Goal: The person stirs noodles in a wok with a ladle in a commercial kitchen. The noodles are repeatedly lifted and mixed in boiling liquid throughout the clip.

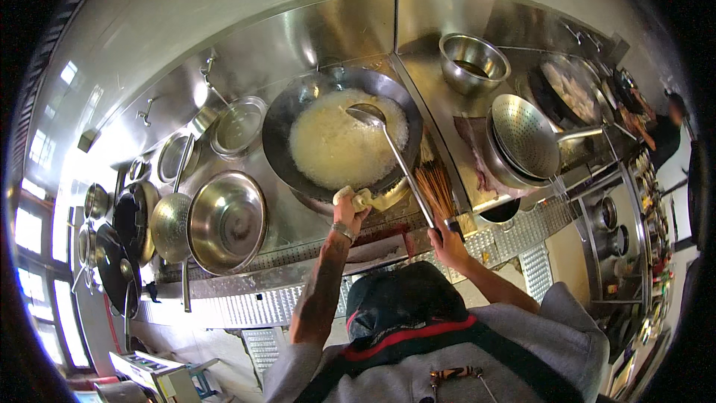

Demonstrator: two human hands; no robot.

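A large dark wok (279, 134) sits on the steel range, holding a bubbling pale yellow liquid (335, 145). My left hand (348, 210) grips a folded cloth (361, 199) against the wok's near rim. In my right hand (447, 242) is the long handle of a steel ladle (366, 114), its bowl over the right part of the liquid. Whether the bowl's underside dips into the liquid I cannot tell. Just beside the ladle handle, a bamboo wok brush (434, 184) rests at the wok's right.
An empty steel basin (226, 221) and a perforated skimmer (170, 229) lie left. On the right are a deep steel bowl (475, 61) with dark liquid, a perforated strainer (526, 134) over a pan, and another wok (568, 89) with pale food. A person (668, 131) works at the far right.
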